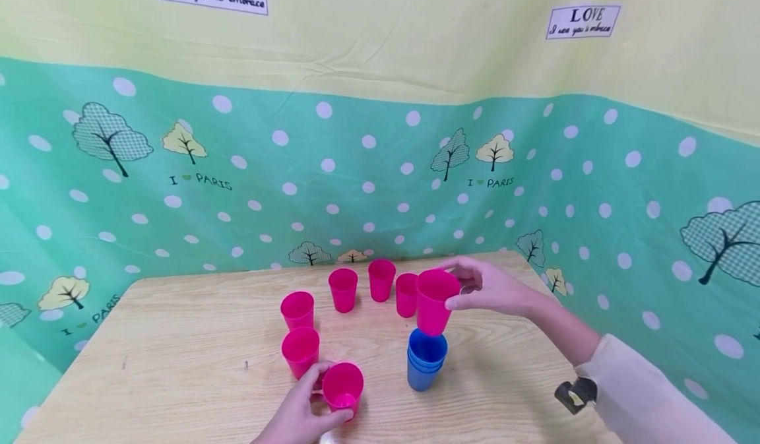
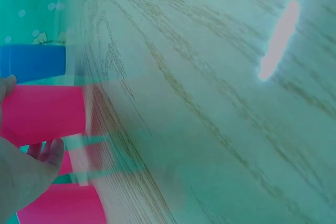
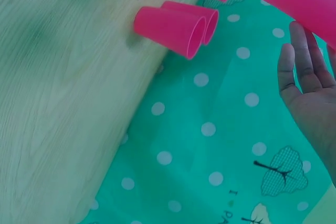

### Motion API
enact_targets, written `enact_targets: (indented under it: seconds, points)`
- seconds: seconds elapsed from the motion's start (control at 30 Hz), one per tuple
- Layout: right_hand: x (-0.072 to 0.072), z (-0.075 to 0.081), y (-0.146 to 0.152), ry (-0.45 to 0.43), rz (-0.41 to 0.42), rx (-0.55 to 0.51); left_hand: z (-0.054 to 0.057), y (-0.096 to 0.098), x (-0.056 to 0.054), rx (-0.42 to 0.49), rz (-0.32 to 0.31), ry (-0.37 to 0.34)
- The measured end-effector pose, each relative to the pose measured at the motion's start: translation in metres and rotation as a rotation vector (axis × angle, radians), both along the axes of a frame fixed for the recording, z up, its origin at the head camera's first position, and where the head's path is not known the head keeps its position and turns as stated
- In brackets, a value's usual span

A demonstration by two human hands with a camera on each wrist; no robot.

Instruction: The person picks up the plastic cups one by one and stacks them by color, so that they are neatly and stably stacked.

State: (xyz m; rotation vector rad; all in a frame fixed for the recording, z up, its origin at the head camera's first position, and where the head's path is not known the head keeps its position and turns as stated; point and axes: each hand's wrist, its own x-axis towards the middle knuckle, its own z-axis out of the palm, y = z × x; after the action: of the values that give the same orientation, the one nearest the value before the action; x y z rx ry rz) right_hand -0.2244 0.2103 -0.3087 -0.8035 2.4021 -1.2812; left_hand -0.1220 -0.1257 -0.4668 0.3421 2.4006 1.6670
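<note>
My right hand grips a pink plastic cup from its right side, upright. This cup is held up over the table and overlaps the rim of a stack of blue cups in the head view. Near the front, my left hand holds another pink cup, fingers behind it and thumb at its near side. In the left wrist view this cup has its base at the tabletop. The right wrist view shows the right fingers against the raised cup.
Several more pink cups stand upright in an arc: two at the left, others along the back. The wooden table meets a green dotted cloth behind and at the sides.
</note>
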Motion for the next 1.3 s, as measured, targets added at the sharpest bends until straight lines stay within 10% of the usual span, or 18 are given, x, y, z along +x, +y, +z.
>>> enact_targets:
  seconds: [1.3]
  points:
    - [0.012,-0.046,-0.093,-0.09,0.223,-0.08,-0.001,0.0,-0.002,-0.051,-0.008,-0.036]
